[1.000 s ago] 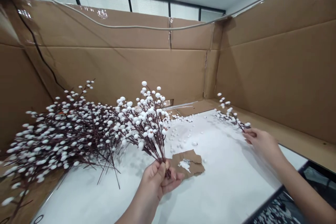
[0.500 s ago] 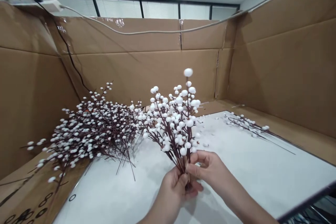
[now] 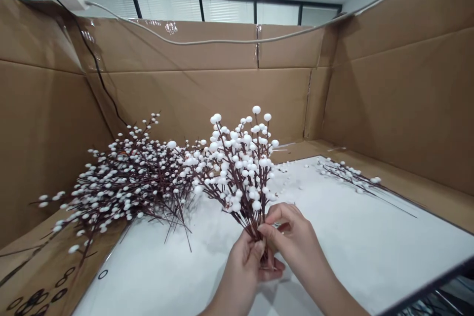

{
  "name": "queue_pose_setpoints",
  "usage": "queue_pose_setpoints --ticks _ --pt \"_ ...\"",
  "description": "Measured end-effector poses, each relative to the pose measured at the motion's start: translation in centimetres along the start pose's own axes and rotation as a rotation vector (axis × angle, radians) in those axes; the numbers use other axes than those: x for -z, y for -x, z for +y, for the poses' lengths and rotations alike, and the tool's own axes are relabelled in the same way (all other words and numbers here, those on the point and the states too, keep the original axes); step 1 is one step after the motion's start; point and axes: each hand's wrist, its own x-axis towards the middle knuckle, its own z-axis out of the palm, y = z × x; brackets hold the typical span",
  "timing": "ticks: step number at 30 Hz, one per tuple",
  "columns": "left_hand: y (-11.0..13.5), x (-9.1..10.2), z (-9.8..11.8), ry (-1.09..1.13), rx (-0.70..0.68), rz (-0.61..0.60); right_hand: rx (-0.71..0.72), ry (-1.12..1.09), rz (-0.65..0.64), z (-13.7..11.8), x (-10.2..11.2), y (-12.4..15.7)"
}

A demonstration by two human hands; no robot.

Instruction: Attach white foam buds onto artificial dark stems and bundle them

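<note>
My left hand [image 3: 247, 261] grips the lower stems of a bunch of dark brown twigs with white berries [image 3: 239, 168], held upright over the white table top [image 3: 355, 242]. My right hand [image 3: 291, 237] pinches the same stems just above the left hand's fingers, thumb and forefinger closed on them. A big pile of the same berry twigs [image 3: 126, 182] lies to the left. A single berry twig [image 3: 355, 180] lies flat at the far right of the table.
Tall cardboard walls [image 3: 207, 94] enclose the table on the left, back and right. A white cable [image 3: 222, 41] runs along the top of the back wall. Loose white berries [image 3: 292, 168] are scattered near the back. A dark frame edge [image 3: 437, 281] borders the table at lower right.
My right hand left the single twig at the right and came to the bunch, closing on its stems. The bunch now stands a little lower and more upright. The view shifted left.
</note>
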Motion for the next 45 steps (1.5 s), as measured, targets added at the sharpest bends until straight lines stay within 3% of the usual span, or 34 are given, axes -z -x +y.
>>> queue_pose_setpoints --ticks 5,9,13,15,19,22,24,26,31,37,40,42,45 --pt "-0.1 0.1 0.3 -0.024 0.005 -0.028 -0.026 0.027 0.01 -0.3 -0.3 -0.2" --pt "-0.4 0.5 0.1 -0.062 0.035 -0.052 0.073 0.159 0.029 -0.8 -0.4 0.3" --pt "-0.2 0.5 -0.1 -0.023 0.103 -0.069 0.165 0.257 0.026 0.1 1.4 0.5" --pt "0.2 0.2 0.2 0.002 0.116 -0.067 0.142 0.313 0.063 1.5 4.2 -0.3" --pt "0.4 0.0 0.9 0.017 0.08 -0.102 -0.027 0.727 0.369 5.9 13.1 -2.8" --pt "0.1 0.3 0.9 0.036 0.044 -0.147 -0.135 0.85 0.401 9.3 19.1 -4.2" --pt "-0.2 0.6 0.7 0.048 0.033 -0.161 -0.163 0.909 0.392 11.0 21.5 -4.4" --pt "-0.3 0.7 0.5 0.052 0.032 -0.157 -0.169 0.941 0.367 12.2 22.5 -4.4" --pt "-0.2 0.5 0.8 0.022 0.032 -0.103 -0.216 0.918 0.36 13.0 22.2 -4.4" --pt "-0.4 0.4 1.0 0.022 0.034 0.011 -0.325 0.706 0.481 10.5 20.6 -3.0" --pt "-0.6 0.5 0.7 0.018 0.042 0.032 -0.24 0.423 0.358 7.8 16.7 -1.2" --pt "-0.7 0.5 0.5 0.01 0.054 0.024 -0.238 -0.051 0.162 5.5 12.6 0.1" --pt "-0.6 0.3 0.2 -0.006 0.07 0.007 -0.243 -0.397 -0.1 2.3 6.4 1.2"
